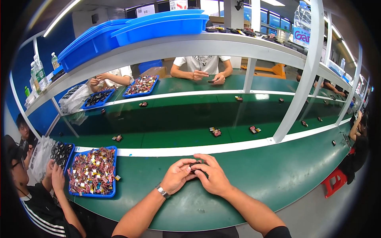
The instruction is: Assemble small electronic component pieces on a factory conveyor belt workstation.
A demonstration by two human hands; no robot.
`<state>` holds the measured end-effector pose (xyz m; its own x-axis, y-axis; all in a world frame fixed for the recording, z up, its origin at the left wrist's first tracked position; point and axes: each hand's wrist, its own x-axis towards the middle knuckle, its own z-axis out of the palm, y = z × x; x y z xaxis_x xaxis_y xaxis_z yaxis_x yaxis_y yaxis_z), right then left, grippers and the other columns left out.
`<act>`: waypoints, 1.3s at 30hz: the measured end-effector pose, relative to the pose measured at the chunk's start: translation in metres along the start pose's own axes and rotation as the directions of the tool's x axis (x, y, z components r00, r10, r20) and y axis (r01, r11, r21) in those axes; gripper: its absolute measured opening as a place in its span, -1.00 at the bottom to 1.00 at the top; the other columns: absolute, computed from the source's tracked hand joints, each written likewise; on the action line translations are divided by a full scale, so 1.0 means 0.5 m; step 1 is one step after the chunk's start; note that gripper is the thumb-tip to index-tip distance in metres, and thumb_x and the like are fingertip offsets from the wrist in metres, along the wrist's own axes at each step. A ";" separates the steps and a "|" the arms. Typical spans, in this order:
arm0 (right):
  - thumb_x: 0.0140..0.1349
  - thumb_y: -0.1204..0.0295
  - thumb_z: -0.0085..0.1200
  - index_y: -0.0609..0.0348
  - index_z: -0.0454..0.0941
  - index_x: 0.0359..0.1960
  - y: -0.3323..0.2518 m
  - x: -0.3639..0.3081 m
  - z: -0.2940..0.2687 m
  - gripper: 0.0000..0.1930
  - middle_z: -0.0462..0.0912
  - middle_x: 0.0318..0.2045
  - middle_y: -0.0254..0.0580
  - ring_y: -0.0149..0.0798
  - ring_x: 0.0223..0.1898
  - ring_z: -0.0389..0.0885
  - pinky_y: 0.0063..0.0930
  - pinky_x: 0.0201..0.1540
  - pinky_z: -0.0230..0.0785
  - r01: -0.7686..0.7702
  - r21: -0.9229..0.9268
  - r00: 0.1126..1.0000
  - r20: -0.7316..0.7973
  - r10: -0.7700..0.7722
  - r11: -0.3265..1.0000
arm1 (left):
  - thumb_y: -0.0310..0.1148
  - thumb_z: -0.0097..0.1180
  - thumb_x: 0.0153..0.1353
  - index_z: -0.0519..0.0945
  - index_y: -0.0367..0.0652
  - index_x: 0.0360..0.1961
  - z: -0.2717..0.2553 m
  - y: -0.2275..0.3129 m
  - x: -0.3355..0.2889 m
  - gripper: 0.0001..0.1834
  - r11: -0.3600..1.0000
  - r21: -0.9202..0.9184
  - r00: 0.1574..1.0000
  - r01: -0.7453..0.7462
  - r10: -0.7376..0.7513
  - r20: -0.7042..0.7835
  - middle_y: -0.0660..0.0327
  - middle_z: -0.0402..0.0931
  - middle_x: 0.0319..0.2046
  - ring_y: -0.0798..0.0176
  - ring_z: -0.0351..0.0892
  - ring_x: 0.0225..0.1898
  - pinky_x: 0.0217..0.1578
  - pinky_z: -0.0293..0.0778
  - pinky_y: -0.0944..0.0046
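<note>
Both my hands are together above the green worktop (238, 186), closed around a small black part (194, 166). My left hand (176, 177), with a metal-band watch on its wrist, grips it from the left with thumb and fingers. From the right, my right hand (212, 176) curls its fingers over the same part. Most of the part is hidden by my fingers, so its exact kind does not show. To the left stands a blue tray (115, 170) heaped with small components (93, 170) in reddish, white and yellow.
A white rail (178, 150) separates my worktop from a green conveyor belt (174, 131) carrying scattered small assemblies (215, 132). A co-worker (39, 206) sits at my left by a tray of black parts (61, 154). Overhead runs a shelf with blue bins (158, 29); its post (297, 87) stands right.
</note>
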<state>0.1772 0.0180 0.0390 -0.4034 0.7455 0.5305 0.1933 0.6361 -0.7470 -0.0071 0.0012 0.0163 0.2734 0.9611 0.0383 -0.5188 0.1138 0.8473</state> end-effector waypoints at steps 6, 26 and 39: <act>0.05 0.57 0.21 0.15 0.63 -0.29 0.002 0.013 -0.007 -0.84 0.56 -0.06 -0.18 -0.11 -0.02 0.55 -0.33 -0.08 0.50 0.159 -0.204 0.979 -0.091 -0.181 0.966 | -0.43 -0.04 0.40 0.37 -0.24 0.16 -0.009 -0.003 -0.004 -0.66 1.000 -0.017 0.999 0.026 -0.026 0.031 0.12 0.49 0.06 0.24 0.51 0.11 0.15 0.48 0.15; -0.04 0.57 0.28 0.18 0.63 -0.31 0.005 0.009 0.009 -0.80 0.60 -0.24 -0.26 -0.19 -0.26 0.59 -0.37 -0.26 0.52 0.216 -0.421 0.958 -0.086 -0.275 0.881 | -0.46 -0.08 0.41 0.38 -0.18 0.16 -0.004 -0.008 0.001 -0.68 0.995 0.029 0.995 0.098 -0.097 -0.037 0.20 0.50 0.05 0.31 0.52 0.07 0.08 0.50 0.23; -0.01 0.59 0.26 0.22 0.63 -0.30 0.011 0.007 0.019 -0.80 0.59 -0.24 -0.22 -0.18 -0.25 0.59 -0.40 -0.27 0.53 0.214 -0.435 0.954 -0.100 -0.283 0.874 | -0.44 0.00 0.38 0.45 -0.24 0.06 0.018 -0.012 0.001 -0.74 0.979 0.196 0.985 0.050 -0.015 -0.174 0.20 0.59 -0.07 0.35 0.60 -0.06 -0.09 0.58 0.32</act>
<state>0.1681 0.0223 0.0329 -0.3497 0.5509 0.7578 0.4722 0.8023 -0.3653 0.0033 -0.0011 0.0160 0.1358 0.9885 -0.0672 -0.3356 0.1097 0.9356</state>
